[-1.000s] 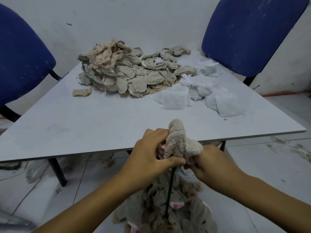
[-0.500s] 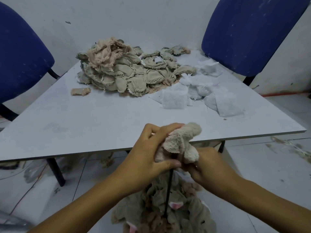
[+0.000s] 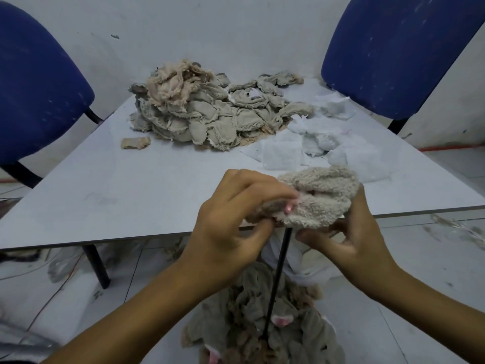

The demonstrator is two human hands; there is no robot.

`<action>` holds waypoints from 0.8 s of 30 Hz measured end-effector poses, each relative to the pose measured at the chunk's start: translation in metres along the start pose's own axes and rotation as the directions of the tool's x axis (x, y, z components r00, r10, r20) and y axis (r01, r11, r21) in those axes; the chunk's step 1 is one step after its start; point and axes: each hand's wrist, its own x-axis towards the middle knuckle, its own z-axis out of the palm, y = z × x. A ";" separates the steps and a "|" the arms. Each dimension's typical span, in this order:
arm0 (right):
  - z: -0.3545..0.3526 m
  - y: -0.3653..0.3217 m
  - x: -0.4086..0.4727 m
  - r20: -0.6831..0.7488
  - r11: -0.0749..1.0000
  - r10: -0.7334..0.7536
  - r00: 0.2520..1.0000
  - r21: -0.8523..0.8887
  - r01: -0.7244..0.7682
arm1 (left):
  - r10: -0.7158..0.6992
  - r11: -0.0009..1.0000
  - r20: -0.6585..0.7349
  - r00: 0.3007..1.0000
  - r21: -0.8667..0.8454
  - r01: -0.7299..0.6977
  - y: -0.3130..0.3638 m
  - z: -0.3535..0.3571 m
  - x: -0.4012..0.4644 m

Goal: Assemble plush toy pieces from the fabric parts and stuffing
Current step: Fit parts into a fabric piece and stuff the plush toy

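Observation:
A beige fluffy plush piece [image 3: 319, 197] is held in front of the table's near edge. My left hand [image 3: 233, 219] pinches its left end, fingers curled over the top. My right hand [image 3: 351, 235] grips it from below and behind on the right. A thin black rod [image 3: 278, 279] runs down from under the piece toward my lap. A heap of grey-beige fabric parts [image 3: 207, 111] lies at the back of the table [image 3: 105, 195]. White stuffing [image 3: 328, 143] is spread to the right of the heap.
More grey plush pieces with pink ears [image 3: 262, 324] are piled low in front of me. One small beige scrap [image 3: 135, 143] lies left of the heap. Blue chairs stand at the left [image 3: 34, 88] and the right [image 3: 393, 48]. The floor is littered with scraps.
The plush piece has turned from upright to lying sideways and shifted to the right. My right hand has come up under it, and my left fingers have moved over its top.

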 end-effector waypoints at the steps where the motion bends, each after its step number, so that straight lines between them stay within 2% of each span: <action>1: 0.000 0.000 0.001 0.003 1.000 -0.027 1.000 0.015 0.027 | -0.010 1.000 -0.001 1.000 -0.014 0.010 0.001 -0.001 0.001; 5: -0.005 0.001 0.012 -0.016 0.985 -0.171 0.985 -0.015 0.171 | -0.031 0.999 0.014 0.999 -0.027 0.031 -0.003 -0.003 0.001; 9: -0.007 0.005 0.010 0.060 0.949 -0.229 0.972 -0.207 0.236 | -0.018 0.998 0.163 0.986 0.057 0.009 -0.006 0.000 -0.004; 11: -0.005 0.005 0.009 0.050 0.970 -0.151 0.987 -0.186 0.158 | -0.141 0.990 0.254 0.957 0.006 0.144 -0.009 -0.002 -0.004; 13: -0.003 0.005 0.012 0.022 0.983 -0.098 0.995 -0.156 0.100 | -0.270 0.944 0.284 0.920 -0.109 0.311 -0.013 -0.006 0.000; 15: -0.002 0.003 0.016 0.008 0.983 -0.091 0.996 -0.160 0.091 | -0.310 0.924 0.265 0.913 -0.143 0.355 -0.016 -0.009 0.008; 18: 0.000 0.002 0.020 0.012 0.991 -0.058 0.998 -0.119 0.059 | -0.268 0.956 0.255 0.929 -0.049 0.290 -0.019 -0.012 0.016; 21: 0.003 0.003 0.023 0.017 0.984 -0.079 0.997 -0.158 0.081 | -0.339 0.922 0.244 0.909 -0.104 0.373 -0.022 -0.013 0.020; 24: 0.005 0.007 0.027 0.043 0.975 -0.080 0.996 -0.206 0.087 | -0.422 0.899 0.059 0.905 -0.105 0.426 -0.021 -0.009 0.032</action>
